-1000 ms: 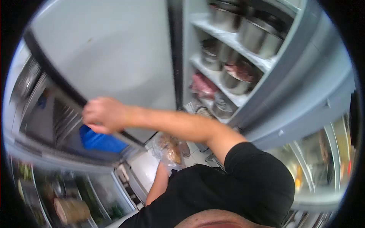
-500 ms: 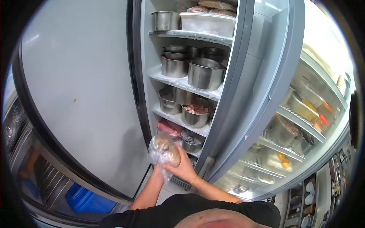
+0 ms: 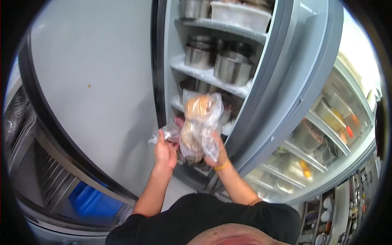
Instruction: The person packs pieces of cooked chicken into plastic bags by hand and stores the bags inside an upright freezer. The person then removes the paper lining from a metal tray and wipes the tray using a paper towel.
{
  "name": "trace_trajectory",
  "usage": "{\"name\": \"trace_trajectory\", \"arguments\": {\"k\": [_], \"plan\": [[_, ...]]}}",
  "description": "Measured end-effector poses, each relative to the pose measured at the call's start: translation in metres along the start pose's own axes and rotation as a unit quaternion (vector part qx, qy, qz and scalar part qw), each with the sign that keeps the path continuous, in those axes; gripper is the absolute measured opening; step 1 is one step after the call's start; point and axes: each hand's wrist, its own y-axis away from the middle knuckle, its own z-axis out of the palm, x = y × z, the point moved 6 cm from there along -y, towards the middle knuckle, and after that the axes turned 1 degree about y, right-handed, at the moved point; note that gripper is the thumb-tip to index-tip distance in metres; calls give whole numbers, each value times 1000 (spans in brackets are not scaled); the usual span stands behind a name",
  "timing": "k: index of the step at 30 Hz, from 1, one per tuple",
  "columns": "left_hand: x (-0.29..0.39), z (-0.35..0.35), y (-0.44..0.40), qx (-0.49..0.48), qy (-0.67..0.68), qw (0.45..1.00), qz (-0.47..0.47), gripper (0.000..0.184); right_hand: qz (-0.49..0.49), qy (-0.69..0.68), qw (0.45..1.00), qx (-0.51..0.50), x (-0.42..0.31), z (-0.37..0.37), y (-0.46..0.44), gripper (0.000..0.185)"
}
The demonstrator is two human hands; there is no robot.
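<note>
A clear plastic bag (image 3: 208, 118) hangs in front of the open refrigerator's lower shelves. Its upper part shows a rounded orange-brown food item (image 3: 198, 105); a paler lump (image 3: 188, 138) shows below. I cannot tell whether this is one bag or two. My left hand (image 3: 165, 153) is closed on loose, crumpled plastic at the left. My right hand (image 3: 219, 152) grips the bag's lower right side, its fingers partly hidden by the plastic. Behind the bag, the bottom shelf is mostly hidden.
Metal pots (image 3: 232, 68) stand on the refrigerator shelves, with a white tub (image 3: 241, 16) at the top. A solid door (image 3: 90, 114) fills the left. At right, a glass door (image 3: 314, 134) shows stocked shelves. A blue bin (image 3: 92, 200) sits low at left.
The bag has been raised and stretched upward, and the orange-brown item now shows at its top. My hands have moved apart, the left now on the plastic's left edge. The view has shifted slightly.
</note>
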Motion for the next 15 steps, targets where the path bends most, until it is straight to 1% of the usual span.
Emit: {"name": "trace_trajectory", "arguments": {"k": [3, 4, 7, 8, 11, 13, 15], "plan": [[-3, -41, 13, 43, -33, 998, -24, 42, 42, -34, 998, -18, -4, -1, -6, 58], [-4, -53, 22, 77, -39, 996, -25, 42, 42, -17, 998, -36, -8, 4, -3, 56], [-18, -112, 39, 142, -75, 985, -59, 43, 89, -50, 995, 13, 10, -13, 5, 54], [-25, -133, 46, 167, -75, 980, -78, 42, 111, -70, 991, 22, 17, -18, 8, 50], [-48, -185, 61, 234, -55, 962, -129, 38, 115, -63, 991, 25, 23, -8, 10, 46], [-69, -231, 79, 269, -53, 946, -173, 37, 147, -63, 987, 22, 37, -36, 14, 50], [-72, -246, 88, 282, -58, 937, -196, 35, 178, -65, 981, 30, 41, -33, 19, 53]]}}
